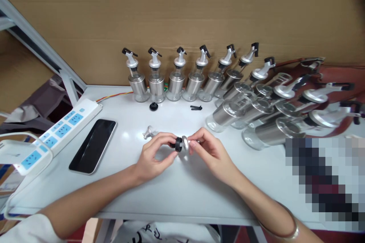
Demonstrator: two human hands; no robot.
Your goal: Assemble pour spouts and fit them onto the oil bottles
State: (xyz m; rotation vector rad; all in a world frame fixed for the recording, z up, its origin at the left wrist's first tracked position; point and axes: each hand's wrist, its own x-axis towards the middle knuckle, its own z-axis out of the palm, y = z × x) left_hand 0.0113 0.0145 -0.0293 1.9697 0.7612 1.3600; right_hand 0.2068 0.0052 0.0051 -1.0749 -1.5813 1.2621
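Observation:
Near the middle of the table, my left hand pinches a black ribbed stopper. Facing it, my right hand holds a silver pourer top by its narrow end, partly hidden by the fingers. The stopper and the silver top meet or nearly meet between my hands. Just behind my left hand lies a loose silver spout piece. A black round stopper and a small black lever rest farther back on the table.
Several glass-and-steel bottles with pourer tops line the back; more stand at the right. A phone and a white power strip lie at the left. A cardboard panel rises behind the table. The right corner is pixelated.

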